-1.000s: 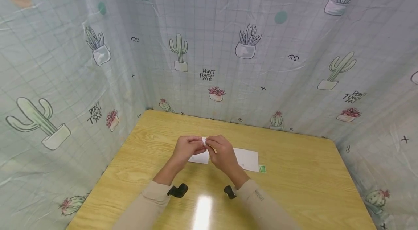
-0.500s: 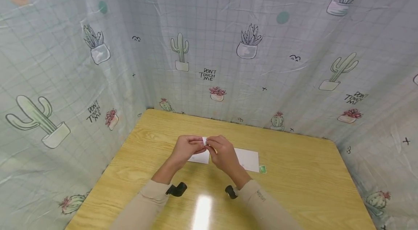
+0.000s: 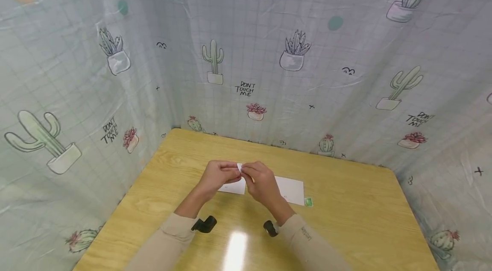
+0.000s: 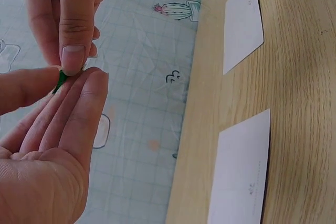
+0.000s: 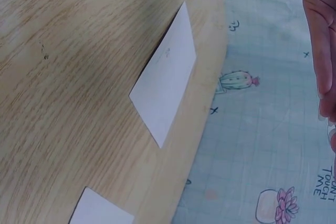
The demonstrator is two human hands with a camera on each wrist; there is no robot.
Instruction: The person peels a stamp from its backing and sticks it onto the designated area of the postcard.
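Observation:
Both hands meet over the back half of the table at a small stamp-like sticker (image 3: 240, 167), white on the face toward the head camera. In the left wrist view the green side of this sticker (image 4: 61, 80) peeks out between the fingers. My left hand (image 3: 218, 178) pinches it between thumb and straight fingers. Thumb and fingertips of my right hand (image 3: 262, 182) pinch its other edge. Below the hands lie two flat white cards or envelopes, the left card (image 3: 234, 188) partly hidden by the hands and the right card (image 3: 291, 190) partly behind the right hand.
A second green sticker (image 3: 308, 202) with a pale border lies at the right card's right corner. The wooden table (image 3: 346, 202) carries these things. A cactus-print curtain (image 3: 269, 48) hangs around its back and sides.
Both hands stay together on the sticker, with only slight finger movement. The head view shifts a little; cards and second sticker stay in place.

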